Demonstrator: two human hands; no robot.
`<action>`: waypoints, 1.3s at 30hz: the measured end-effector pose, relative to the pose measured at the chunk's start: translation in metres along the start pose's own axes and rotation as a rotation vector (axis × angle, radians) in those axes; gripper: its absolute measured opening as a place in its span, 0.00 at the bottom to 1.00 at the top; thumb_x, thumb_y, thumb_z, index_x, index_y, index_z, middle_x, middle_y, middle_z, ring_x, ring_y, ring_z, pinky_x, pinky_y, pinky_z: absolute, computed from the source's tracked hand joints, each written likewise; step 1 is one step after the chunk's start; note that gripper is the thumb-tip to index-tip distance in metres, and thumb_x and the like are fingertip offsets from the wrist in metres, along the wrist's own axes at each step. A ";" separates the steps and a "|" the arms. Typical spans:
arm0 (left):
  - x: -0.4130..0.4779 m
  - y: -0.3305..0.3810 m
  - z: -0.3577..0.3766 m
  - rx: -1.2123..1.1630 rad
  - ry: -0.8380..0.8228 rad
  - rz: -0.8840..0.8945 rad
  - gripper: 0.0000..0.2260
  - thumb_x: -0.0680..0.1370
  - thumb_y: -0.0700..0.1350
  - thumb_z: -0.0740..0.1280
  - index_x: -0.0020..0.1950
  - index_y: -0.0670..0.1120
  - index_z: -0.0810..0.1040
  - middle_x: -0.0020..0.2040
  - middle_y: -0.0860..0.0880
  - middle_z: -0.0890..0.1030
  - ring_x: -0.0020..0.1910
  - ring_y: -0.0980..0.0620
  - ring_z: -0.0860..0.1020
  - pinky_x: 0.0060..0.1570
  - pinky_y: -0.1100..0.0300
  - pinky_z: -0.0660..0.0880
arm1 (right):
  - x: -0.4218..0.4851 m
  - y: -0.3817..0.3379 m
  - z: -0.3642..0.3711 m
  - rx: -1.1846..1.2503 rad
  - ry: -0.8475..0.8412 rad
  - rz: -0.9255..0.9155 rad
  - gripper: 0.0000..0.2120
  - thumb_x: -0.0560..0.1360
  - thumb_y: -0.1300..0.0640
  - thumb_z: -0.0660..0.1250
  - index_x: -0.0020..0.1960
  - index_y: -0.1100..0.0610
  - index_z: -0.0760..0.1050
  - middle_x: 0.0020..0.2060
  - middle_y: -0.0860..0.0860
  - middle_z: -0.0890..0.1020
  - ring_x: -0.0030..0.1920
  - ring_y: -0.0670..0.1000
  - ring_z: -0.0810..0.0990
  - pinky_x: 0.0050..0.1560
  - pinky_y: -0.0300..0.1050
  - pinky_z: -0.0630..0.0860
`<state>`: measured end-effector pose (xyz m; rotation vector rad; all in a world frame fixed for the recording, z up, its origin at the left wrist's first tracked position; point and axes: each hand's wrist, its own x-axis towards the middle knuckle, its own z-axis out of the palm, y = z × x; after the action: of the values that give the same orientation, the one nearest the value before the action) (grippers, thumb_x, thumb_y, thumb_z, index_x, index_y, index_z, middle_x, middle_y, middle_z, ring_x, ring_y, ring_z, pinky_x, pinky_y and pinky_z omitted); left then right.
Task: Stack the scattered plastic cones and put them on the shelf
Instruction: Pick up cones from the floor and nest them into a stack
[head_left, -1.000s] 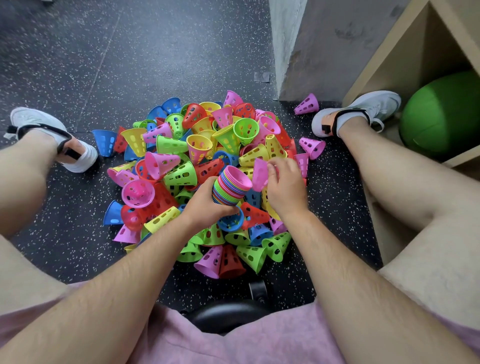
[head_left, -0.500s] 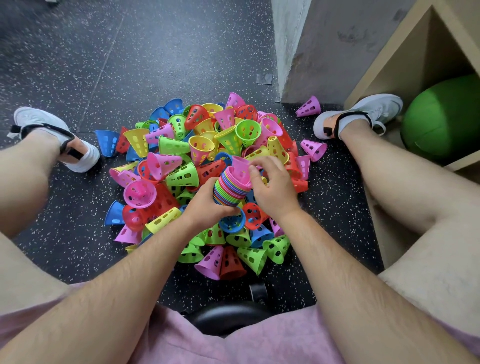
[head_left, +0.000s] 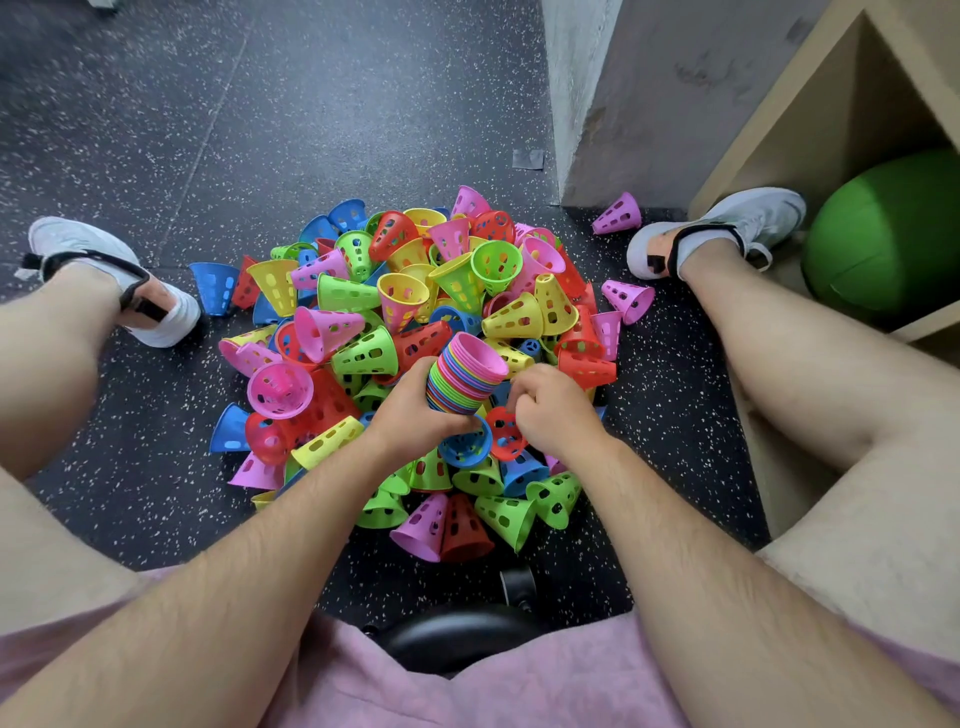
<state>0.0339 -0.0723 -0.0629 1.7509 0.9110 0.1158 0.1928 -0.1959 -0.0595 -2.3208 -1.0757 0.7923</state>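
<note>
Left hand (head_left: 415, 410): clamped on stack (head_left: 467, 374), mouth upward, we judge for nesting
Right hand (head_left: 556, 410): curled over red cone (head_left: 501, 436), grip we cannot tell

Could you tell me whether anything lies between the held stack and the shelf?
Yes: the right leg stretches between the stack in the left hand and the shelf, whose visible compartment holds a green ball.

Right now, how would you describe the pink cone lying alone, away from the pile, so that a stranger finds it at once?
Find the grey concrete pillar at the top right. At its foot, on the dark floor beside the right foot's white shoe, a pink cone lies on its side. It alone is well clear of the pile, touching no other cone.
</note>
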 end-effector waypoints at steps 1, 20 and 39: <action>0.000 0.000 0.000 -0.005 -0.001 0.000 0.31 0.68 0.44 0.83 0.65 0.51 0.71 0.53 0.49 0.80 0.50 0.53 0.82 0.48 0.59 0.81 | 0.000 0.003 0.002 -0.074 -0.065 -0.022 0.14 0.72 0.62 0.58 0.41 0.53 0.82 0.53 0.48 0.79 0.60 0.52 0.74 0.60 0.50 0.73; -0.003 0.000 -0.002 -0.007 -0.003 -0.010 0.31 0.68 0.44 0.83 0.66 0.52 0.71 0.54 0.50 0.80 0.51 0.53 0.82 0.50 0.57 0.82 | 0.003 0.011 0.012 -0.330 -0.193 0.074 0.12 0.73 0.54 0.56 0.42 0.53 0.79 0.48 0.53 0.79 0.59 0.58 0.73 0.58 0.52 0.72; -0.003 -0.004 -0.001 -0.013 0.001 -0.015 0.31 0.68 0.45 0.83 0.64 0.53 0.71 0.53 0.51 0.81 0.50 0.55 0.82 0.48 0.61 0.80 | 0.004 -0.024 -0.025 0.385 0.491 -0.021 0.22 0.69 0.36 0.74 0.54 0.50 0.79 0.50 0.46 0.81 0.50 0.45 0.79 0.51 0.45 0.79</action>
<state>0.0290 -0.0729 -0.0647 1.7315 0.9221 0.1128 0.1991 -0.1825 -0.0275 -2.0160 -0.6617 0.3473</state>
